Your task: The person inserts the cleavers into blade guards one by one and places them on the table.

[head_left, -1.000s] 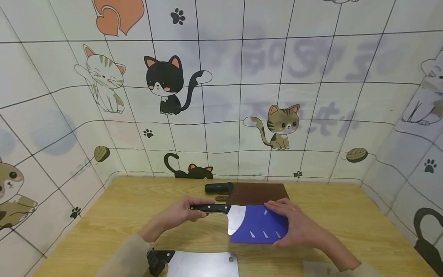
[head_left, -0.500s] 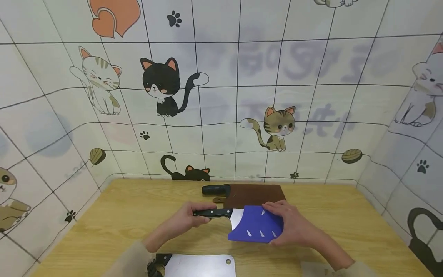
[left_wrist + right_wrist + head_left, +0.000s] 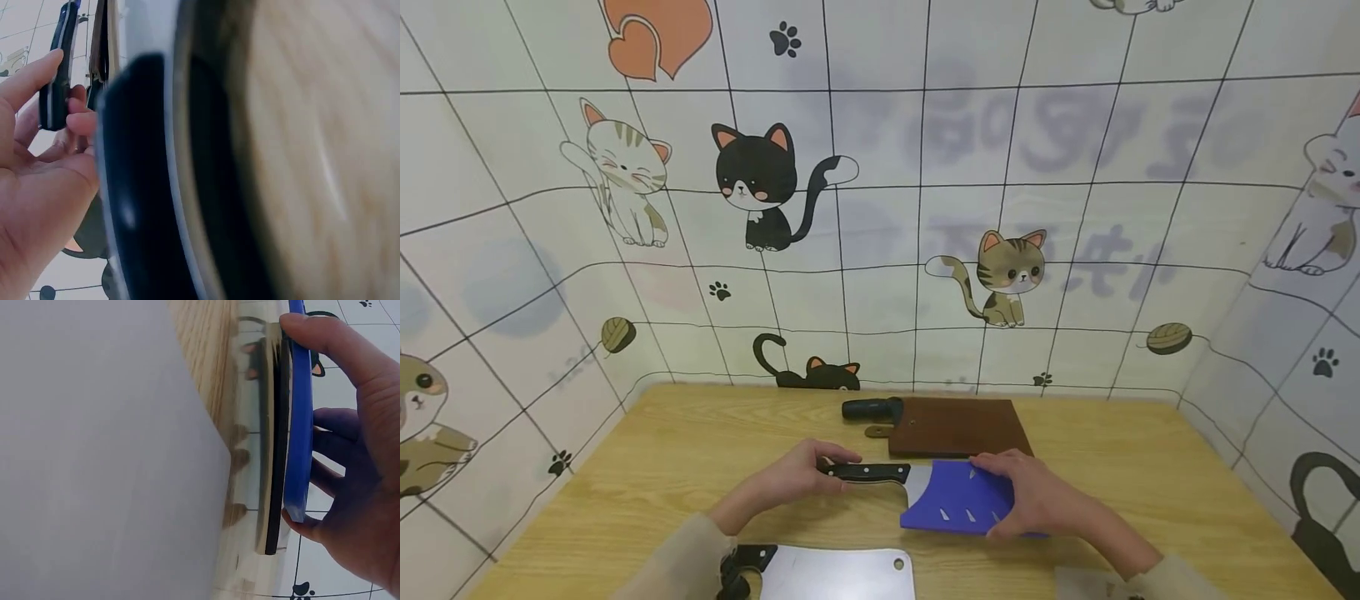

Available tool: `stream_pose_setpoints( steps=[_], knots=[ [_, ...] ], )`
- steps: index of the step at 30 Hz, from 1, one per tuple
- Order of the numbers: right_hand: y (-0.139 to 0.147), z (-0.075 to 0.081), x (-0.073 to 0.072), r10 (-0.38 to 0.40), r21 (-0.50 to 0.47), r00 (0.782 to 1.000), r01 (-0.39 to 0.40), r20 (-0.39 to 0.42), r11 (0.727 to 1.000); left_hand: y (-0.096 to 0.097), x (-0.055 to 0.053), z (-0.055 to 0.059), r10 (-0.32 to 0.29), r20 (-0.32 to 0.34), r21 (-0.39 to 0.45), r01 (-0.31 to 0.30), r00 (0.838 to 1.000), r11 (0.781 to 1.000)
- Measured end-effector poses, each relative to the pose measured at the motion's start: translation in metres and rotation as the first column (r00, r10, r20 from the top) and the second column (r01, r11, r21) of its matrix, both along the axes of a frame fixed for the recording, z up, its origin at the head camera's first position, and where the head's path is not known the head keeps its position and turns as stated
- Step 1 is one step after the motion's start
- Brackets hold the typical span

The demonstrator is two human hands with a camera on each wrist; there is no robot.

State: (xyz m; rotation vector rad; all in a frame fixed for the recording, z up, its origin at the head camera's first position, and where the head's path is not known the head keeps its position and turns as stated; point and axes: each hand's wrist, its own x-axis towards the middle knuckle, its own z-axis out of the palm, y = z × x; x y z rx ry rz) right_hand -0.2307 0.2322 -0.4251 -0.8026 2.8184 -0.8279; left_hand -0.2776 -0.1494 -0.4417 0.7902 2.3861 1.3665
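Observation:
A cleaver with a black riveted handle [image 3: 871, 473] lies crosswise between my hands, its blade mostly inside a blue sheath [image 3: 953, 498] with small slots. Only a strip of bare silver blade [image 3: 919, 483] shows beside the handle. My left hand [image 3: 793, 482] pinches the handle's end between thumb and fingers. My right hand [image 3: 1041, 500] grips the sheath, thumb at its near edge and fingers at the far one. In the right wrist view, the blue sheath [image 3: 300, 425] appears edge-on inside the curved hand.
Behind the hands, a brown sheath [image 3: 958, 427] lies with a black handle [image 3: 871, 409] at its left. A larger bare cleaver blade [image 3: 838, 573] lies at the table's near side. A pale sheet [image 3: 1086, 583] is at front right. Cat-print cloth [image 3: 880, 208] walls the wooden table [image 3: 662, 467].
The blue sheath has slid toward the handle, covering more of the blade. Both hands and the cleaver have since come slightly lower, and more of the brown sheath shows behind them.

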Motion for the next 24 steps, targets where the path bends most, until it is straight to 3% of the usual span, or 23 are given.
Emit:
stream_pose_setpoints(
  steps=[6, 9, 16, 24],
  knots=[
    [-0.001, -0.008, -0.005, 0.002, 0.022, 1.000, -0.001, -0.026, 1.000, -0.001, -0.002, -0.001, 0.021, -0.069, -0.078, -0.026, 0.997, 0.997],
    [-0.002, -0.012, -0.006, -0.011, 0.043, 1.000, 0.011, -0.012, 0.999, -0.003, -0.003, -0.002, 0.032, -0.067, -0.104, -0.038, 0.997, 0.994],
    [-0.006, -0.015, -0.006, -0.019, 0.064, 0.999, 0.022, -0.044, 0.998, -0.009, -0.004, -0.005, 0.036, -0.058, -0.101, -0.042, 0.998, 0.994],
    [-0.008, -0.018, -0.008, -0.013, 0.051, 1.000, 0.014, -0.020, 0.999, -0.014, -0.003, -0.007, 0.067, -0.053, -0.066, -0.071, 0.996, 0.995]
  ],
)
